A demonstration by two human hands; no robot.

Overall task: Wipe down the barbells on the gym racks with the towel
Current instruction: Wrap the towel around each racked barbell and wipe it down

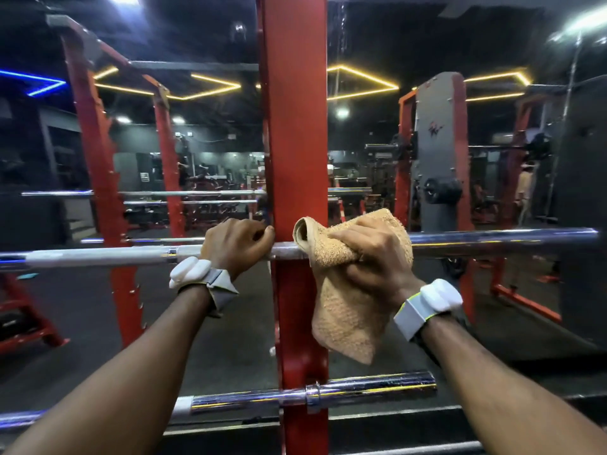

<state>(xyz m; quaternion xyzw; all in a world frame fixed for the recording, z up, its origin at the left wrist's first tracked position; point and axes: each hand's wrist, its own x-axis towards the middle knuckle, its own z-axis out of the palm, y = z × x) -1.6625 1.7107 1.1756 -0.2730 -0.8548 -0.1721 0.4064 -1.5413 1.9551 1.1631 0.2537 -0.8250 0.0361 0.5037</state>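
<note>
A chrome barbell (pixel 492 239) lies level across the red rack upright (pixel 295 142) at chest height. My left hand (pixel 236 241) grips the bar just left of the upright. My right hand (pixel 374 254) holds a tan towel (pixel 345 310) wrapped over the bar just right of the upright; most of the towel hangs loose below the bar. A second chrome barbell (pixel 361 387) rests lower on the same rack, below my forearms. Both wrists carry white and grey bands.
A mirror behind the rack reflects more red uprights (pixel 98 178), other barbells (pixel 164 193) and yellow ceiling lights. A grey and red machine (pixel 440 152) stands at the right. Dark gym floor (pixel 213 323) lies below.
</note>
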